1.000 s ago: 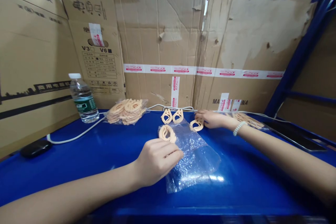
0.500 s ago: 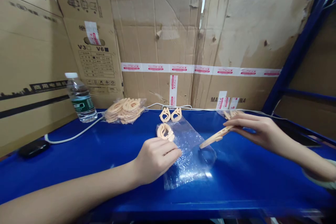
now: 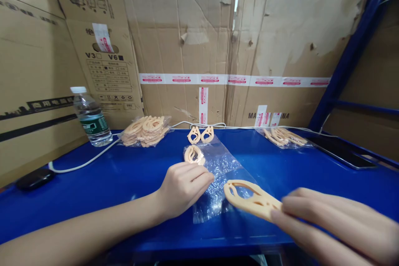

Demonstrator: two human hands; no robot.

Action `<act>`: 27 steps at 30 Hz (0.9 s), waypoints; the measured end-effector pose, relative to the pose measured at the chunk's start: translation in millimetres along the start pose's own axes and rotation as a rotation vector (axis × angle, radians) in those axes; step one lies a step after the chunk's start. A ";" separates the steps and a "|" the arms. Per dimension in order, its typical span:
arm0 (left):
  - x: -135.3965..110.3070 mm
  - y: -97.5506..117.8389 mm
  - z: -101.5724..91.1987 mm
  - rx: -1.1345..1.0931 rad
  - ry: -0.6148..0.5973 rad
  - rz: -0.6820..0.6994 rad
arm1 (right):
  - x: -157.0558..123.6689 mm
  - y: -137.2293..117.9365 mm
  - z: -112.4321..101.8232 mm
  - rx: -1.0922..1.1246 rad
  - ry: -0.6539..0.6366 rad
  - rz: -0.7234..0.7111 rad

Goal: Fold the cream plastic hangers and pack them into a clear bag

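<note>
My right hand [image 3: 330, 220] pinches a beige folding clothes hanger [image 3: 249, 199] by one end, its looped end pointing left over a clear plastic bag [image 3: 218, 174]. My left hand [image 3: 185, 187] is closed at the bag's left edge, around the near end of another beige folding hanger [image 3: 194, 154]; its fingertips are partly hidden. Behind it, a pair of hooked, teardrop-shaped ends [image 3: 200, 134] lies at the top of the bag.
A bagged pile of beige hangers [image 3: 145, 131] lies at the back left, beside a water bottle [image 3: 92, 120]. At the back right are another bag of hangers [image 3: 284, 137] and a phone [image 3: 341, 152]. A black object [image 3: 35, 178] sits far left. Cardboard [image 3: 183, 41] walls the back.
My right hand has come nearer and lower with its hanger, which has turned to show its flat face. The bagged hangers and phone behind are now uncovered. My left hand stays nearly still.
</note>
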State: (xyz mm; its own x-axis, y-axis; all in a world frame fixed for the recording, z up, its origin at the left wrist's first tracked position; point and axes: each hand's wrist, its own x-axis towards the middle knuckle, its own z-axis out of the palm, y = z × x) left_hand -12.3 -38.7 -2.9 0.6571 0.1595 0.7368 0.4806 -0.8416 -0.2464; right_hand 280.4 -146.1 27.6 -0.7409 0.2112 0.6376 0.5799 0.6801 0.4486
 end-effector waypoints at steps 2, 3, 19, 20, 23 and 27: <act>0.3 0.9 -0.1 0.003 0.002 -0.007 | 36.6 -2.2 15.5 0.010 -0.071 -0.053; 0.6 1.5 -0.1 0.004 -0.004 -0.006 | 49.6 -1.8 25.2 0.021 -0.124 -0.053; -2.0 -0.3 7.1 -0.056 -0.189 -0.001 | 54.3 25.2 108.8 -0.061 -0.305 -0.067; -1.6 0.6 5.9 -0.058 -0.185 0.004 | 56.0 29.1 105.9 0.017 -0.322 -0.032; 1.7 9.7 -2.1 -0.085 -0.183 0.023 | 64.5 48.9 100.6 0.300 -0.304 0.171; 7.5 33.3 -14.8 -0.107 -0.279 0.034 | 84.5 94.7 122.1 0.359 -0.255 0.296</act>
State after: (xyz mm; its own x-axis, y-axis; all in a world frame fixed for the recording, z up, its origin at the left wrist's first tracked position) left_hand 0.0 -73.1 3.8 0.8129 0.2538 0.5242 0.4016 -0.8961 -0.1889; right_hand 231.3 21.9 47.5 -0.6477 0.5644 0.5118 0.6575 0.7534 0.0013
